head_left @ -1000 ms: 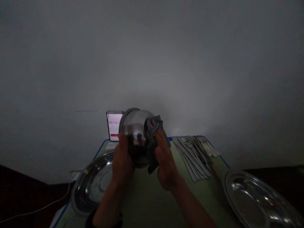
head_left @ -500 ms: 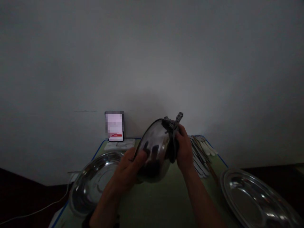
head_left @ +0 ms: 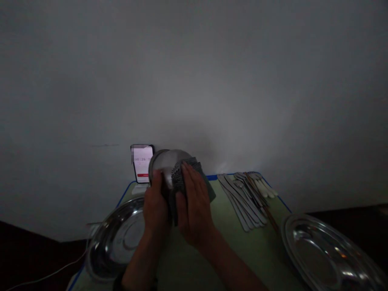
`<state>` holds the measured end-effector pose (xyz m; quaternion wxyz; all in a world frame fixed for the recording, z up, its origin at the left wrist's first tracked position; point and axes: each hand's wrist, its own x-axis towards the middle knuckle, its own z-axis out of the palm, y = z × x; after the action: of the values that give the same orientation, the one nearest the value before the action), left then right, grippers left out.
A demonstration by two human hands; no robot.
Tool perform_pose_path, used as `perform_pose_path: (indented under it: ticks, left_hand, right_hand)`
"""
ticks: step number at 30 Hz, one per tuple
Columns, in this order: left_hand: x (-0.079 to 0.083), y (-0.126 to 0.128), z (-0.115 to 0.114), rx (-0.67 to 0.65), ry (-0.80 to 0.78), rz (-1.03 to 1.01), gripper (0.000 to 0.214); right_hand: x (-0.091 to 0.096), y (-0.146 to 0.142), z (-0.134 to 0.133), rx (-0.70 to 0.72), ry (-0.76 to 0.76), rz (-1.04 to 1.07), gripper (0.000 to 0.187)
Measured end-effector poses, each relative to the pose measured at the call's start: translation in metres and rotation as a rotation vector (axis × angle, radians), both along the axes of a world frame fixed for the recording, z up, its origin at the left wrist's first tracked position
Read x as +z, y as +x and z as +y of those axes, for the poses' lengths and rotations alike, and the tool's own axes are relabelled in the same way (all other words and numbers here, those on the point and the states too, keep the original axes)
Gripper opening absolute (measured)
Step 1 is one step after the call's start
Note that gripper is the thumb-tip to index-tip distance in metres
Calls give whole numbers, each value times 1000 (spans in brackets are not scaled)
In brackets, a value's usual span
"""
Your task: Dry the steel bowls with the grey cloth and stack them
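Above the table's middle, a shiny metal bowl (head_left: 160,161) is held tilted up. My left hand (head_left: 155,204) grips its near left edge, thumb on the metal and the other fingers hidden. A dark checked cloth (head_left: 192,163) lies against the bowl under my right hand (head_left: 194,202), whose fingers press it onto the metal. The cloth's loose folds hang below and to the right of those fingers. Much of the bowl is covered by the hands and the cloth.
A large metal basin (head_left: 112,242) stands at left, and another basin (head_left: 321,250) at right. Forks and other cutlery (head_left: 242,200) lie at the table's back right, beside white-handled pieces (head_left: 264,188). A phone (head_left: 142,163) leans on the wall.
The bowl has moved left and turned, so it now overlaps the phone's edge. My right hand has shifted left with the cloth, from the bowl's right side across its face.
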<state>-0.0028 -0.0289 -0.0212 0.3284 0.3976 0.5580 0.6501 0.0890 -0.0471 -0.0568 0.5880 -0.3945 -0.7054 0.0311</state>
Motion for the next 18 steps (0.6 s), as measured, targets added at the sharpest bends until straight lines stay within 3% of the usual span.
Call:
perform_pose_path:
  ticks: [3, 7, 9, 12, 15, 18]
  left_hand:
    - [5, 1, -9, -74, -94, 183, 47]
    - [12, 7, -20, -493, -33, 498, 56]
    - [12, 6, -20, -553, 44, 646, 51]
    - [10, -3, -15, -485, 129, 821, 37]
    - [13, -14, -11, -341, 100, 870, 36]
    - [19, -19, -12, -219, 126, 886, 35]
  right_hand:
    - [10, 12, -1, 36, -15, 22, 54]
    - [17, 34, 9, 34, -154, 251, 40]
    - [17, 45, 16, -11, -228, 396, 36]
    - [22, 62, 18, -174, -270, 585, 37]
    - [33, 73, 6, -312, -98, 621, 39]
    - [43, 72, -9, -311, 80, 478, 38]
